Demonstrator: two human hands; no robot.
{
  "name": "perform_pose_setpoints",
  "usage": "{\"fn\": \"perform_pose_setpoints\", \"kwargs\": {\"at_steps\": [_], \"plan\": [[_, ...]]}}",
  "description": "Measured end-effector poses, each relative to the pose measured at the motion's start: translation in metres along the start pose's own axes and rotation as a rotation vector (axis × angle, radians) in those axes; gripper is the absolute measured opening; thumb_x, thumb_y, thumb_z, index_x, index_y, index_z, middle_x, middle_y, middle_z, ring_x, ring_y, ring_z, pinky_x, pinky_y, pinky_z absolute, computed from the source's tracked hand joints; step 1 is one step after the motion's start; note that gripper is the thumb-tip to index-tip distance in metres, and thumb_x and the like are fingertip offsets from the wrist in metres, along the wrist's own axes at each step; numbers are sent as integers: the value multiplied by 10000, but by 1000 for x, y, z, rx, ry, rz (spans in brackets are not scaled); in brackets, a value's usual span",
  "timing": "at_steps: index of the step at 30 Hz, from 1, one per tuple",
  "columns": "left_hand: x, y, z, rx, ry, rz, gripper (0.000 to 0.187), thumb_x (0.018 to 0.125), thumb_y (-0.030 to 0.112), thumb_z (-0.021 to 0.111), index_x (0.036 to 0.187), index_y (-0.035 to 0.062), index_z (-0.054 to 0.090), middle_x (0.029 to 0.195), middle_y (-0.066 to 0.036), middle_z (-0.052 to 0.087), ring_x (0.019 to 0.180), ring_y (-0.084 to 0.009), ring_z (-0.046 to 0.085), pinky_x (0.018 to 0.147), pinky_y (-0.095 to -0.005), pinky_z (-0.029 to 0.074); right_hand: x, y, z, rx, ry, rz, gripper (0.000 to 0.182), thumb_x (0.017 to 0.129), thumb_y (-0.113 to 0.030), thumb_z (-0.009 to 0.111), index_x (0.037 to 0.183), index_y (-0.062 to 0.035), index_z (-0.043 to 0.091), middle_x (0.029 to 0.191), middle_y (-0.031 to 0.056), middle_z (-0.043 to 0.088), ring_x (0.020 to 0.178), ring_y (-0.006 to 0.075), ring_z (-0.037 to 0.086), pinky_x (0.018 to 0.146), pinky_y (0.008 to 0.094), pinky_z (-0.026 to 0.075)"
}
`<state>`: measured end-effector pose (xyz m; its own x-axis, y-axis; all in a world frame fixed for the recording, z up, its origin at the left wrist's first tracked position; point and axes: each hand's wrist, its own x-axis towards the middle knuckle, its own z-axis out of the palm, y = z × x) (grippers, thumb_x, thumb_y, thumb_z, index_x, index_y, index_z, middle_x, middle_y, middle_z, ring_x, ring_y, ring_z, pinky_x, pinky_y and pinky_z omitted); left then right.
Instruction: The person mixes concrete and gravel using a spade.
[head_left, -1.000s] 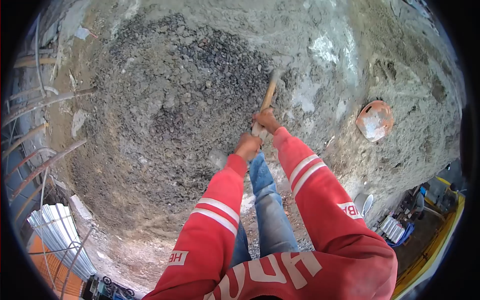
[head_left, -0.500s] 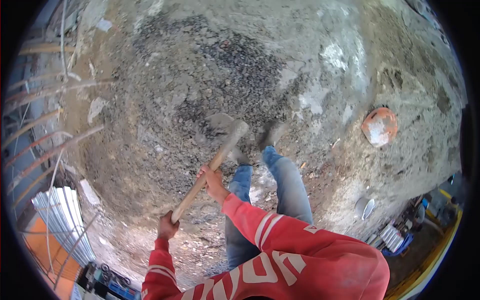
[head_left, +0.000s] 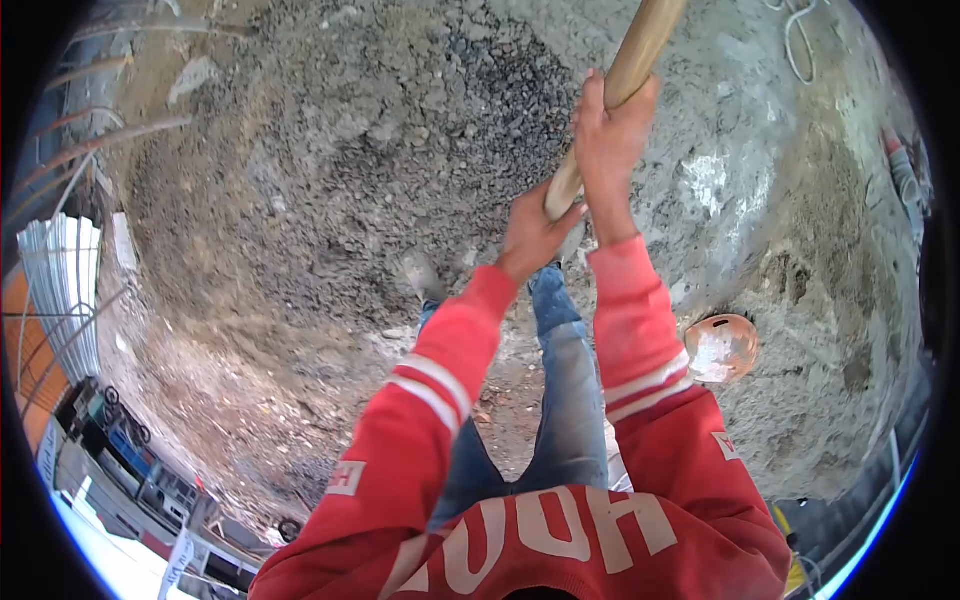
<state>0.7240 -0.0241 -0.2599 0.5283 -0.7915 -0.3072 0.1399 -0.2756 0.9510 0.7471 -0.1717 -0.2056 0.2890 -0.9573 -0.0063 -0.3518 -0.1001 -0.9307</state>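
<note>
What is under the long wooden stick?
Under the wooden handle lies a pile of grey gravel. Both hands, left hand and right hand, cover parts; its head is out of view.

Handle [head_left: 622, 80] swung up from the gravel, blade now out of view overhead, right hand [head_left: 608, 140] slid higher, left hand [head_left: 533, 235] raised at the butt end.

White letters, seen upside down, stand on the red sweatshirt [head_left: 560, 540], too partial to read surely.
</note>
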Motion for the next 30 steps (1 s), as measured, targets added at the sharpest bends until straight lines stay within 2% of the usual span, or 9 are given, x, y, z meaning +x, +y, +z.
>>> {"fn": "perform_pose_setpoints", "kwargs": {"at_steps": [3,5,10,16,18,21,25,27,30], "plan": [[-7,-68,34,-22,86,-348,290,861,229,696,969,-27,613,755,-169,652,643,-251,634,612,-377,495,-10,92,22,-426,-31,-31,348,870,-189,620,1070,9,416,836,286,602,767,500,604,697,517,495],[-62,-90,38,-132,107,-732,245,883,223,660,824,3,570,600,-100,581,450,-178,550,437,-352,429,-82,195,39,-519,-164,13,399,861,-193,607,1130,15,396,886,313,623,845,510,604,731,541,495],[-201,-108,20,-372,229,-1048,180,883,129,615,751,42,527,524,-22,492,380,-122,475,351,-298,384,-228,206,28,-510,-516,531,363,803,-158,634,1083,-24,446,862,304,636,864,505,617,766,563,500],[-239,-57,-1,-88,36,-1095,178,841,156,655,840,-11,596,638,-107,619,487,-215,603,444,-356,470,-279,202,-20,-393,-407,663,287,839,-74,619,1048,-40,425,722,149,610,542,253,632,437,393,491],[-247,-50,-3,215,20,-769,257,810,171,672,984,-14,637,805,-193,683,710,-335,687,635,-410,536,-274,172,-31,-61,-263,643,246,871,-35,584,1047,-43,413,659,50,529,433,110,510,342,271,397],[-208,-59,-17,207,49,-540,361,802,186,688,1107,4,629,859,-200,685,808,-320,691,723,-391,531,-215,113,-18,14,-111,457,304,800,-64,617,1052,27,475,782,148,545,655,246,535,632,389,466],[-113,-95,-49,225,96,-295,282,810,200,670,1016,10,638,886,-231,671,844,-415,656,712,-451,520,-142,104,48,-43,-6,299,276,796,-52,624,1025,39,502,776,165,555,655,276,544,637,398,462],[-118,-125,-65,227,108,-414,290,813,208,673,1007,-4,635,872,-232,673,828,-407,659,706,-442,521,-145,122,90,-233,-20,111,286,784,-71,646,1010,45,515,787,214,606,689,373,612,664,433,490],[-190,-178,-78,236,148,-747,271,819,242,661,883,-21,636,736,-215,661,683,-365,665,586,-427,507,-228,178,130,-449,-270,481,334,758,-107,672,1014,45,519,839,278,642,797,464,643,717,491,522]]}}
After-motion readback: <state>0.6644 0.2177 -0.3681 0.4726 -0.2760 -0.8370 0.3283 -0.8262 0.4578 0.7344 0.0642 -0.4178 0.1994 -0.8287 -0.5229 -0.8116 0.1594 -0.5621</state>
